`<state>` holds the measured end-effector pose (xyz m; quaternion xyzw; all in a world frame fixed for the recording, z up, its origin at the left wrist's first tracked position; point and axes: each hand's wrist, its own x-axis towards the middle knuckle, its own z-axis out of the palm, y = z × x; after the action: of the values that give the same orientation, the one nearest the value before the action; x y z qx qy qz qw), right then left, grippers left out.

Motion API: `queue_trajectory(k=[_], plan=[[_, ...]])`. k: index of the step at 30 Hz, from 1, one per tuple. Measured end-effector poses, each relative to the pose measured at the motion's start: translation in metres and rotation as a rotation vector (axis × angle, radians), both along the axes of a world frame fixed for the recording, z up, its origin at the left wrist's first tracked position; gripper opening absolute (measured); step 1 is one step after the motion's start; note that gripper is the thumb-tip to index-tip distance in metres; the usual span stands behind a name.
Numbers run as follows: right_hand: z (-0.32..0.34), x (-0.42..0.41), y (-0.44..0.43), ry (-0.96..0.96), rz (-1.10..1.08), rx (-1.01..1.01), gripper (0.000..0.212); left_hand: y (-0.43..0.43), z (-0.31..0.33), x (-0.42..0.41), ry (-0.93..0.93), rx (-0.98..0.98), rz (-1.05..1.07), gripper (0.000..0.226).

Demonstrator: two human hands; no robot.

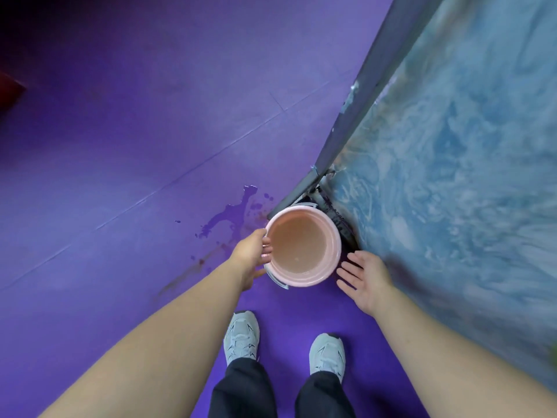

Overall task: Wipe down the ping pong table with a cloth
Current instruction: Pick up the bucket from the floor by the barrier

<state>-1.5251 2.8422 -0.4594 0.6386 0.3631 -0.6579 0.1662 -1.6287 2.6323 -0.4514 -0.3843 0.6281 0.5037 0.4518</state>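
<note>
A pink bucket [331, 236] holding murky water stands on the purple floor beside the ping pong table's corner. The table top [452, 146] is blue with pale streaky smears and fills the right side. My left hand [251, 256] grips the bucket's left rim, fingers over the edge and thumb outside. My right hand [363, 277] is spread flat with straight fingers just right of the bucket, close to its side; contact is unclear. No cloth is in view.
A wet splash [232, 214] and brownish stains mark the floor left of the bucket. The table's grey edge [373, 86] and dark leg frame [334, 212] run behind the bucket. My two grey shoes [241, 336] stand just below it.
</note>
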Motion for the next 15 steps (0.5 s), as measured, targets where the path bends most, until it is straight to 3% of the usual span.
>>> queue_trajectory(k=[8,15], plan=[[0.173,0.047,-0.011,0.082,0.164,-0.028,0.033,0.008,0.179,0.048,0.094,0.041,-0.070,0.035],[0.240,0.157,-0.005,0.106,0.094,0.037,0.031,0.017,0.243,0.131,0.132,0.046,-0.275,0.035]])
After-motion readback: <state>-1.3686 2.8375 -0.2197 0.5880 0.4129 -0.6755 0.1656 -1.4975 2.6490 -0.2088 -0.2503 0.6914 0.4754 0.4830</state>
